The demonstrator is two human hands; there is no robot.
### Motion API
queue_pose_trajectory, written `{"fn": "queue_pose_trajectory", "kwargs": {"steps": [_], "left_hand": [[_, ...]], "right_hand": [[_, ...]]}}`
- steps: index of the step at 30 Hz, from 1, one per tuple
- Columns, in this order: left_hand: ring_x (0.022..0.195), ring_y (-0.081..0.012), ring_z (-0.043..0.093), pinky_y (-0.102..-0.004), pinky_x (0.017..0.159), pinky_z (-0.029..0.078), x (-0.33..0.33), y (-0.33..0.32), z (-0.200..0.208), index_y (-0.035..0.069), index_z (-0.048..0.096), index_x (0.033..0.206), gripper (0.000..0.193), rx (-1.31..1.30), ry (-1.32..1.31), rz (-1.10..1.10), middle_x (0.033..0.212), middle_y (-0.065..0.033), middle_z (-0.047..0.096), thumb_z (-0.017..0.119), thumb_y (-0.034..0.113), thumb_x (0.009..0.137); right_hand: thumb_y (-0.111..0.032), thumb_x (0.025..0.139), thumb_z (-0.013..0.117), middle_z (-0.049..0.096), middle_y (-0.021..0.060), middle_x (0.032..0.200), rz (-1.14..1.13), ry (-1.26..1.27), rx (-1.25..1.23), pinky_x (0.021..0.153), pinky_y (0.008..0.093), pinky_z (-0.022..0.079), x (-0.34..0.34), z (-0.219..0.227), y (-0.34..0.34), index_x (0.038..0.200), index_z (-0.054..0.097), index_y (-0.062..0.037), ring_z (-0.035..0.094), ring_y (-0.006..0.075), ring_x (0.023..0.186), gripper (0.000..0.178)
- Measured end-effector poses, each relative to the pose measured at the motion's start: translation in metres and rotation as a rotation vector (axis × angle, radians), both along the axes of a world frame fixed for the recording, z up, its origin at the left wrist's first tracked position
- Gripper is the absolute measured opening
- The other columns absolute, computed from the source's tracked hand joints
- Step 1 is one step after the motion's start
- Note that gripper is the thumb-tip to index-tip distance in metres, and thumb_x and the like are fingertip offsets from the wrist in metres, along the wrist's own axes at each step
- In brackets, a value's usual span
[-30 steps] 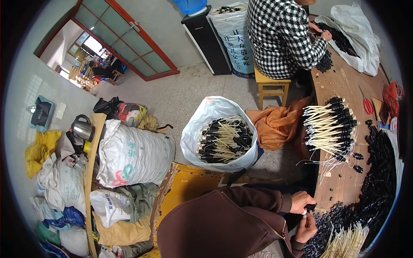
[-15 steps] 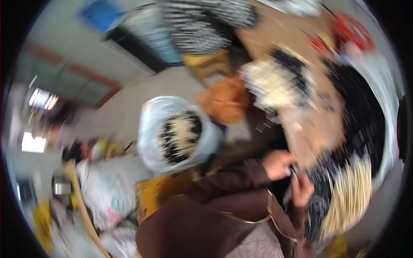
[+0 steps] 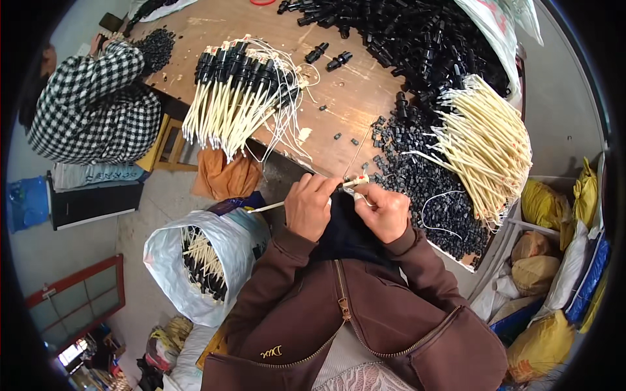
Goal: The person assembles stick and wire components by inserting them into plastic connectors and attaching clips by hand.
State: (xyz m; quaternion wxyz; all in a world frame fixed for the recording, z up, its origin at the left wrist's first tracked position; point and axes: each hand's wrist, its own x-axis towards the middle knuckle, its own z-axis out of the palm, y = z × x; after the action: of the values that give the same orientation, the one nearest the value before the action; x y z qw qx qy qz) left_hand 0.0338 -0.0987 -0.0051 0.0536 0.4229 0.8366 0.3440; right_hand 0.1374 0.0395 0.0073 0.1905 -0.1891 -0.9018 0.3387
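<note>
My left hand [image 3: 310,207] is closed around a cream sleeved wire [image 3: 268,208], whose white tip sticks out to the left. Between my hands shows a cream end piece [image 3: 356,180] with a red mark, and a dark part peeks out by the left fingertips. My right hand [image 3: 386,210] pinches a thin white wire just below that end piece; its fingertips hide the exact grip. Both hands are at the table's near edge, above my lap. Beside my right hand lie a heap of small black pieces [image 3: 417,159] and a pile of cream sleeved wires [image 3: 486,143].
On the wooden table [image 3: 349,98] lie wires with black fittings [image 3: 238,91] and a heap of black fittings [image 3: 424,39]. A white sack [image 3: 163,260] of similar assemblies stands at left. Another person in a checkered top [image 3: 98,111] sits at far left. Bags [image 3: 541,345] line the right side.
The view has swung round and sharpened from a blur, so the table now spreads ahead of me. My hands stay close together, with the held wire now visible.
</note>
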Motion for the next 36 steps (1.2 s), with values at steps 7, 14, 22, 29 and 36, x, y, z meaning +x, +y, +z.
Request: {"fn": "queue_pose_trajectory", "kwargs": {"steps": [7,14,22,29,36], "left_hand": [[0.086,-0.0292,0.056,-0.0387,0.074,0.046,0.003,0.004,0.001,0.008,0.064,0.104,0.044,0.007,-0.008,-0.068,0.088,-0.0069,0.061,0.058,-0.007,0.063],[0.086,-0.0309,0.057,-0.0396,0.075,0.048,0.001,0.008,0.003,0.007,0.064,0.104,0.043,0.034,-0.087,-0.055,0.091,-0.0089,0.063,0.058,-0.008,0.064],[0.086,-0.0315,0.057,-0.04,0.074,0.048,0.005,0.01,0.004,0.006,0.064,0.104,0.042,0.06,-0.131,-0.072,0.091,-0.01,0.063,0.058,-0.008,0.064],[0.087,-0.0308,0.058,-0.039,0.075,0.048,0.005,0.009,0.012,0.009,0.059,0.114,0.053,-0.04,-0.056,-0.137,0.094,-0.0104,0.063,0.057,-0.008,0.064],[0.085,-0.0284,0.06,-0.0367,0.071,0.048,0.006,0.005,0.006,0.01,0.056,0.12,0.054,-0.071,-0.428,-0.15,0.092,-0.011,0.064,0.063,-0.002,0.068]], "right_hand": [[-0.012,0.074,0.065,0.057,0.0097,0.053,0.009,0.019,-0.101,0.043,0.0362,0.044,0.0,-0.015,0.002,0.083,0.069,-0.0119,0.057,0.0254,0.044,0.01],[-0.009,0.075,0.068,0.061,0.0126,0.062,-0.023,-0.007,-0.278,0.048,0.0309,0.047,0.003,-0.006,0.005,0.089,0.07,-0.0082,0.06,0.0228,0.048,0.014],[-0.009,0.076,0.067,0.062,0.0113,0.062,0.022,-0.019,-0.229,0.048,0.0321,0.047,0.011,-0.006,0.005,0.09,0.071,-0.0083,0.061,0.0227,0.05,0.015],[-0.007,0.077,0.065,0.065,0.0093,0.075,0.199,0.064,0.093,0.051,0.036,0.048,0.012,-0.006,0.01,0.095,0.066,-0.0071,0.062,0.0278,0.057,0.018],[-0.009,0.083,0.06,0.063,0.0147,0.074,0.346,0.024,-0.126,0.055,0.0419,0.049,0.013,-0.014,0.007,0.099,0.06,-0.0046,0.063,0.0341,0.064,0.017]]}}
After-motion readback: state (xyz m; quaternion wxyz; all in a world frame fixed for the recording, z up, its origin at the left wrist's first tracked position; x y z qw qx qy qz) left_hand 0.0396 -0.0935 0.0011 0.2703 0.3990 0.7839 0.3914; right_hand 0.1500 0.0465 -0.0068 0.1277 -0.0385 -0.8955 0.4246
